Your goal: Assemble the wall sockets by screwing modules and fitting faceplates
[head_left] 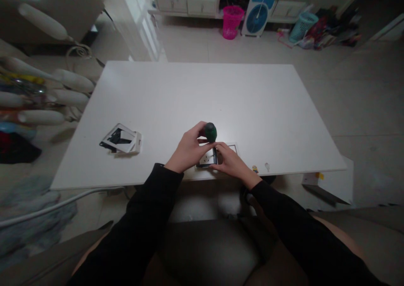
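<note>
A screwdriver (211, 132) with a dark green and black handle stands roughly upright near the table's front edge. My left hand (189, 148) is closed around it, and its shaft and tip are mostly hidden by my fingers. Below it lies a wall socket (206, 158) with a white face, plug slots and a dark border. My right hand (229, 161) grips the socket's right side between thumb and fingers, close against my left fingers. Partly behind my right hand, a white piece with a thin dark outline (234, 146) lies on the table.
The white table (202, 92) bears a stack of white and black frames (120, 137) at the left. Two small stickers (255, 168) are near its front edge. A white box (331, 180) stands off the right corner. Beyond are a pink basket (232, 22) and a blue fan (257, 18).
</note>
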`<state>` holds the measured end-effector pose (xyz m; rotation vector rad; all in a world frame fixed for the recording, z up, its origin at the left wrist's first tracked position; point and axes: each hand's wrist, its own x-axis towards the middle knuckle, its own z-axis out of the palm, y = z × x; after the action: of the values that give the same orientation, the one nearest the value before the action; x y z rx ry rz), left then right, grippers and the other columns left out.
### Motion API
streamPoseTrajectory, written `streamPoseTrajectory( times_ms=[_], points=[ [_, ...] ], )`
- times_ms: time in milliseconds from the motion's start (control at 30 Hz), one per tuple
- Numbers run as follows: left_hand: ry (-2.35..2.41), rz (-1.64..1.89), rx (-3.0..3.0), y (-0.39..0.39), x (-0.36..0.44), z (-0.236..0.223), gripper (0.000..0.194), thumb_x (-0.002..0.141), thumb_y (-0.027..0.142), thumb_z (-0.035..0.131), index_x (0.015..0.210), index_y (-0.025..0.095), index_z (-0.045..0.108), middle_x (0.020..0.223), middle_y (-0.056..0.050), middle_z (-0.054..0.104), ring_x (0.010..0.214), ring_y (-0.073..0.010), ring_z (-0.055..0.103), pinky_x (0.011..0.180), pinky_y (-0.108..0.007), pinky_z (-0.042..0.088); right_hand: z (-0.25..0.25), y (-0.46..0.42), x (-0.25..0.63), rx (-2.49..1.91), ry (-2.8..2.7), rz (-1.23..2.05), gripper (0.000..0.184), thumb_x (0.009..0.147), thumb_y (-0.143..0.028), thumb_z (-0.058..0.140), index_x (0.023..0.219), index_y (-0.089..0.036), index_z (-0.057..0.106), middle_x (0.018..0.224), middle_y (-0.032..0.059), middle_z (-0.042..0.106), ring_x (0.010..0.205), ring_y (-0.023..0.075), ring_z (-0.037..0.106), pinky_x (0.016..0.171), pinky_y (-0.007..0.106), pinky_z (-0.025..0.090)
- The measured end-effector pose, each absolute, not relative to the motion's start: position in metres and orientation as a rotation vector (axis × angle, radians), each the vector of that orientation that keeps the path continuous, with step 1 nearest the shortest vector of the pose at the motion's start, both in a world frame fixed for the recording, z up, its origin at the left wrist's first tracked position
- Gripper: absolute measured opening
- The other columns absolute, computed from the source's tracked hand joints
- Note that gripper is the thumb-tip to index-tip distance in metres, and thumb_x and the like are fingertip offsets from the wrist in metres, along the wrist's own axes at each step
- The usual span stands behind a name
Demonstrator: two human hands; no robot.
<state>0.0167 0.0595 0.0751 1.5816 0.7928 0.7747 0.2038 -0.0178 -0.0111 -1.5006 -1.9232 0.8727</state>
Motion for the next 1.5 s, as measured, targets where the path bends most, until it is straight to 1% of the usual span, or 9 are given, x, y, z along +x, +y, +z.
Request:
streamPoseTrajectory(
  times_ms=[133,233,600,833,967,1067,1300,1400,1500],
  points=[
    [0.763,0.760,1.543,0.0571,0.0149,0.0770,0.042,0.084,0.010,0.065,0.123,0.020,0.052,0.105,-0.006,0.071,0.102,-0.0189,0.071,0.085,-0.035,0.060,-0.0118,-0.0173,0.2047,-1.483,-1.922,0.902,0.073,0.076,-0.025,0.086,0.141,-0.023,0.052,0.141,0.0144,0.059,0.132,0.0314,0.058,0.114,0.054,0.048],
    [0.754,0.766,1.555,0.0556,0.0159,0.0756,0.047,0.085,0.013,0.069,0.126,0.022,0.049,0.099,-0.003,0.071,0.094,-0.0170,0.071,0.089,-0.037,0.058,-0.0144,-0.0168,0.2058,-1.490,-1.907,0.926,0.073,0.077,-0.025,0.086,0.142,-0.023,0.051,0.139,0.0137,0.060,0.129,0.0312,0.060,0.110,0.053,0.050],
    [0.780,0.758,1.635,0.0590,0.0130,0.0756,0.039,0.085,0.022,0.078,0.118,0.020,0.058,0.093,-0.001,0.068,0.087,-0.0157,0.071,0.085,-0.034,0.061,-0.0147,-0.0164,0.2067,-1.496,-1.932,0.892,0.074,0.075,-0.028,0.089,0.139,-0.022,0.053,0.133,0.0134,0.060,0.122,0.0306,0.061,0.105,0.051,0.052],
    [0.779,0.792,1.619,0.0608,0.0118,0.0777,0.040,0.081,0.020,0.081,0.115,0.020,0.060,0.097,-0.003,0.071,0.095,-0.0187,0.074,0.090,-0.038,0.063,-0.0124,-0.0159,0.2079,-1.501,-1.950,0.908,0.073,0.077,-0.025,0.087,0.141,-0.024,0.053,0.138,0.0137,0.059,0.128,0.0307,0.060,0.109,0.051,0.051],
    [0.711,0.766,1.570,0.0601,0.0117,0.0799,0.040,0.083,0.012,0.073,0.116,0.020,0.054,0.107,-0.007,0.074,0.101,-0.0196,0.075,0.094,-0.040,0.062,-0.0104,-0.0154,0.2072,-1.514,-1.954,0.913,0.073,0.076,-0.024,0.088,0.141,-0.021,0.054,0.140,0.0150,0.058,0.132,0.0312,0.058,0.111,0.050,0.050],
    [0.690,0.762,1.560,0.0581,0.0125,0.0795,0.045,0.083,0.009,0.070,0.120,0.021,0.048,0.102,-0.005,0.073,0.097,-0.0172,0.074,0.093,-0.038,0.061,-0.0110,-0.0156,0.2065,-1.536,-1.951,0.906,0.072,0.076,-0.023,0.088,0.139,-0.022,0.055,0.138,0.0145,0.059,0.128,0.0310,0.060,0.109,0.051,0.051],
    [0.782,0.786,1.607,0.0570,0.0171,0.0790,0.040,0.081,0.025,0.083,0.109,0.020,0.056,0.099,-0.004,0.068,0.089,-0.0176,0.073,0.080,-0.033,0.061,-0.0164,-0.0159,0.2063,-1.497,-1.921,0.905,0.075,0.075,-0.020,0.089,0.141,-0.024,0.054,0.138,0.0126,0.060,0.127,0.0301,0.061,0.108,0.050,0.052],
    [0.754,0.812,1.569,0.0590,0.0161,0.0795,0.046,0.077,0.023,0.085,0.112,0.020,0.057,0.098,-0.003,0.068,0.096,-0.0200,0.073,0.087,-0.037,0.061,-0.0150,-0.0156,0.2065,-1.501,-1.925,0.911,0.070,0.075,-0.021,0.089,0.137,-0.023,0.057,0.135,0.0122,0.061,0.124,0.0297,0.062,0.106,0.049,0.053],
    [0.714,0.815,1.614,0.0601,0.0143,0.0800,0.042,0.082,0.016,0.077,0.118,0.020,0.056,0.106,-0.006,0.071,0.103,-0.0200,0.072,0.094,-0.039,0.058,-0.0128,-0.0151,0.2065,-1.510,-1.932,0.917,0.073,0.074,-0.020,0.090,0.138,-0.023,0.056,0.137,0.0126,0.060,0.128,0.0302,0.060,0.109,0.049,0.051]
  ],
)
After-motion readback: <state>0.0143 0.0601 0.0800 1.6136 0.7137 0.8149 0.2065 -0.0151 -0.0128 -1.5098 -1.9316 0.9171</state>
